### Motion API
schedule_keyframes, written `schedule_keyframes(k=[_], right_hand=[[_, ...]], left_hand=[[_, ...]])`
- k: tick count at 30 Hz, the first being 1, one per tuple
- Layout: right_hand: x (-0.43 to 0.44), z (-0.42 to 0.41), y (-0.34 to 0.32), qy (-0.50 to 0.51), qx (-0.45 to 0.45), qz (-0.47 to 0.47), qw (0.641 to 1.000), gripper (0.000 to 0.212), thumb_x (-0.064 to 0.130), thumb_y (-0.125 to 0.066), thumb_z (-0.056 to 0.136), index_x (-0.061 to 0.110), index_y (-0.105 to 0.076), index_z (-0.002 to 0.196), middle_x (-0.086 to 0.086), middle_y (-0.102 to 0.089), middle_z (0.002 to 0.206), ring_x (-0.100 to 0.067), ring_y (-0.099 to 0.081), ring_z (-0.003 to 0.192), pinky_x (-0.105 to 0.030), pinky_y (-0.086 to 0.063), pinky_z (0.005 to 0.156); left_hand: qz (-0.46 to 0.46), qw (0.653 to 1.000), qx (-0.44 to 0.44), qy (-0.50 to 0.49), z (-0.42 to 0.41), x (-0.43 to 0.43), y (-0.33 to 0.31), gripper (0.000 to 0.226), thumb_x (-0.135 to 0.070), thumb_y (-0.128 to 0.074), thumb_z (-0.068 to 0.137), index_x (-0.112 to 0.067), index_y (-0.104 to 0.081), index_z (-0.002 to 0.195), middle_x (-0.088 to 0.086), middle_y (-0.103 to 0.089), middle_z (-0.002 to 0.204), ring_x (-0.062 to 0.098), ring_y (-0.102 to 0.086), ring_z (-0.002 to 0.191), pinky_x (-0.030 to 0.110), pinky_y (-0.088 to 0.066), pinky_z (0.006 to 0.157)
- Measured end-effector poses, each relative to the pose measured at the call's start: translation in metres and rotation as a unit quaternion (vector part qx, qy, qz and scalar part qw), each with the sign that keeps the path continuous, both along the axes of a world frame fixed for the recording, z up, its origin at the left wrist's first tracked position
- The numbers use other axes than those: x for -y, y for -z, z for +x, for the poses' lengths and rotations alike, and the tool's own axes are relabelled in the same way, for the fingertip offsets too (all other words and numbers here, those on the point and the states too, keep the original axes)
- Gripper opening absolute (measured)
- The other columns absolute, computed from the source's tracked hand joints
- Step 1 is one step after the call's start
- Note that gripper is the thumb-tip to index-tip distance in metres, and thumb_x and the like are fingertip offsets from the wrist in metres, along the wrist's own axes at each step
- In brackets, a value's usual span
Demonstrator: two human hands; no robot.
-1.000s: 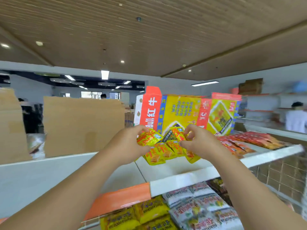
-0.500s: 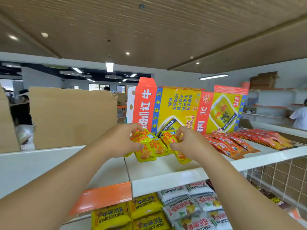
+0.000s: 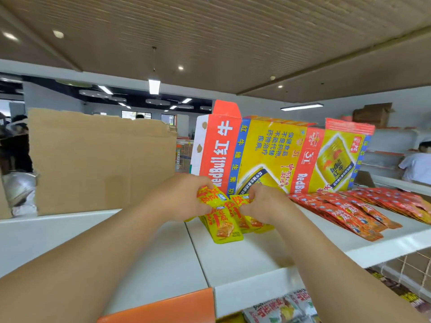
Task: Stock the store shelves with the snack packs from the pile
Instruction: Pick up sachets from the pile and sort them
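Together, both hands (image 3: pixel 179 200) (image 3: pixel 267 206) grip yellow snack packs (image 3: pixel 225 223)

One view only, head-worn and wide-angle (ceiling (image 3: pixel 233 31) slats curve toward the frame edges). The lens faces forward, roughly level, at the RedBull carton (image 3: pixel 275 155), which sits mid-frame and near. The white shelf (image 3: pixel 235 257) under the carton is seen from slightly above. Ceiling fills the frame above the carton. Forearms (image 3: pixel 98 259) run in from the bottom edge toward the carton, so the camera sits behind them.

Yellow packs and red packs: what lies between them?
Head view: only the right hand, gripping the yellow packs, above bare white shelf reaching the red packs.
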State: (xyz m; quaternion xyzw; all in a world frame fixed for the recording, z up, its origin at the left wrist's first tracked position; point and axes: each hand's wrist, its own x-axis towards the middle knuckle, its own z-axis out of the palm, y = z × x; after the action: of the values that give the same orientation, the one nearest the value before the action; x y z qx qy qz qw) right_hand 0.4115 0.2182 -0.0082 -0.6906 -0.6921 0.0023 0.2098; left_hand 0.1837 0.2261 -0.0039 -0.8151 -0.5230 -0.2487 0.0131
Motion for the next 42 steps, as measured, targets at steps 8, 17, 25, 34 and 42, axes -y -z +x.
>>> schedule_keyframes(k=[8,17,25,34,42], right_hand=[[-0.02,0.0,0.022,-0.002,-0.048,0.011,0.999,0.033,0.043,-0.068,0.076,0.021,-0.057,0.097,-0.001,-0.066,0.077,-0.021,-0.065,0.076,-0.032,-0.049,0.062],[-0.016,-0.001,0.029,-0.011,-0.025,0.008,1.0,0.032,0.044,-0.069,0.078,0.021,-0.054,0.095,0.0,-0.065,0.079,-0.021,-0.065,0.079,-0.034,-0.052,0.069],[-0.013,-0.006,0.027,-0.009,0.007,0.005,1.0,0.034,0.045,-0.067,0.084,0.019,-0.055,0.102,-0.001,-0.066,0.088,-0.021,-0.065,0.086,-0.032,-0.049,0.068],[-0.012,-0.003,0.028,-0.006,0.013,0.043,0.999,0.029,0.045,-0.065,0.086,0.017,-0.058,0.091,-0.001,-0.061,0.078,-0.022,-0.06,0.077,-0.031,-0.039,0.057],[-0.002,-0.026,0.03,-0.236,-0.003,0.163,0.958,0.012,0.029,-0.059,0.089,0.024,-0.066,0.081,0.012,-0.058,0.074,-0.009,-0.055,0.069,-0.032,-0.046,0.062]], left_hand=[[-0.052,0.991,0.121,0.027,-0.017,-0.018,0.015,0.043,-0.043,-0.082,0.076,-0.049,-0.061,0.113,-0.021,-0.06,0.104,0.006,-0.062,0.094,0.023,-0.052,0.075],[-0.052,0.993,0.096,0.031,-0.013,-0.008,0.02,0.044,-0.047,-0.081,0.076,-0.05,-0.06,0.115,-0.019,-0.06,0.104,0.0,-0.06,0.088,0.02,-0.049,0.071],[-0.066,0.993,0.094,0.031,-0.013,-0.005,0.02,0.045,-0.048,-0.081,0.077,-0.047,-0.062,0.118,-0.021,-0.059,0.103,-0.001,-0.06,0.086,0.019,-0.051,0.069],[-0.069,0.995,0.071,0.03,-0.006,-0.002,0.019,0.053,-0.054,-0.079,0.076,-0.046,-0.059,0.124,-0.016,-0.061,0.112,0.002,-0.059,0.086,0.024,-0.052,0.072],[0.029,0.988,0.147,-0.027,-0.003,0.0,0.017,0.058,-0.05,-0.084,0.072,-0.04,-0.059,0.123,-0.013,-0.065,0.108,0.012,-0.063,0.095,0.03,-0.055,0.081]])
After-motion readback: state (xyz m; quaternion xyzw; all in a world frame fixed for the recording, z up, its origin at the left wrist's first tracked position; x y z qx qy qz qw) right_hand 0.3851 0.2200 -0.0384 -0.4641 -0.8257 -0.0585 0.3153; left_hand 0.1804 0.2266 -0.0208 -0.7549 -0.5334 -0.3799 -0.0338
